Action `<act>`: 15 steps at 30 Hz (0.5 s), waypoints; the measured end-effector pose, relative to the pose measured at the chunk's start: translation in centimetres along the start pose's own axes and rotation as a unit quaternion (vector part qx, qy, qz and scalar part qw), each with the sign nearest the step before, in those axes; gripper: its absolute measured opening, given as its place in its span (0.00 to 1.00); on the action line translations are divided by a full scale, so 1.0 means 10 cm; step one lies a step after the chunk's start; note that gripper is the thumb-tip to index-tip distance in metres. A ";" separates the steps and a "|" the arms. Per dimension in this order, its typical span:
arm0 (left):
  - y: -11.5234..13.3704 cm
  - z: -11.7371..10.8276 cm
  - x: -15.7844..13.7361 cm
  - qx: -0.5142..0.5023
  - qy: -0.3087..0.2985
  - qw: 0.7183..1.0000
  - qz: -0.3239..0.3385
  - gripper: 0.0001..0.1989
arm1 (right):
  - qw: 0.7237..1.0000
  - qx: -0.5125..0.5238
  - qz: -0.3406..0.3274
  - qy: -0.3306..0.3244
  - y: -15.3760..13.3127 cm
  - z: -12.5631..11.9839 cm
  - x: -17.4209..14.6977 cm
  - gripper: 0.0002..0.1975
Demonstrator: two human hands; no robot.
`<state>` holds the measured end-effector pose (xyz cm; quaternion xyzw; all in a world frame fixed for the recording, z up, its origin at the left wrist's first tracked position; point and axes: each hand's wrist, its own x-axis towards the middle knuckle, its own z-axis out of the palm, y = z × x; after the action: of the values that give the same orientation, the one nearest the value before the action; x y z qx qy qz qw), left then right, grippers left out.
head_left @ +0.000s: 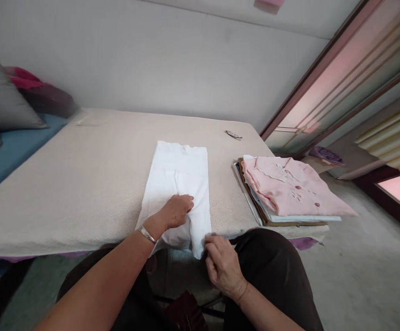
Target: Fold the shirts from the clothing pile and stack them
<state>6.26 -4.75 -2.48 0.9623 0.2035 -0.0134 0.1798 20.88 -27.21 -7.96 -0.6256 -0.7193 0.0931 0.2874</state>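
Note:
A white garment [182, 161], folded into a long strip, lies on the covered bed, its near end hanging over the front edge. My left hand [176, 210], with a silver bracelet at the wrist, rests on its middle; the fingers are curled into the cloth, and creases run up from them. At the lower right corner of the garment, my right hand [222, 264] is closed with bent fingers against the cloth's edge. The fingertips of this hand are partly hidden.
On the right, a stack of folded clothes [265, 216] has a pink buttoned shirt [296, 186] on top. Glasses [233, 135] lie near the bed's [93, 174] far edge. A grey pillow [3, 99] stands at left. My knees are under the front edge.

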 end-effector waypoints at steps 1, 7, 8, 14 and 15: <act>0.01 -0.02 0.00 -0.008 0.001 1.000 -0.010 0.13 | 0.996 0.036 0.079 0.035 -0.01 0.07 -0.07 0.09; 0.05 -0.08 0.01 -0.027 0.006 0.998 -0.055 0.20 | 0.910 0.238 0.323 0.109 0.06 0.56 -0.29 0.17; 0.05 -0.08 0.00 -0.033 0.007 0.998 -0.059 0.20 | 0.895 0.285 0.329 0.100 0.08 0.60 -0.27 0.20; 0.03 -0.07 -0.01 -0.045 0.010 0.998 -0.047 0.15 | 0.814 0.481 0.326 -0.018 0.09 0.60 -0.15 0.19; 0.03 -0.07 0.00 -0.050 0.008 0.998 -0.046 0.15 | 0.802 0.494 0.336 -0.025 0.08 0.59 -0.17 0.18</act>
<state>6.29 -4.76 -1.74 0.9418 0.2497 -0.0037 0.2251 18.48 -27.37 -13.70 -0.5990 -0.3279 0.5416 0.4903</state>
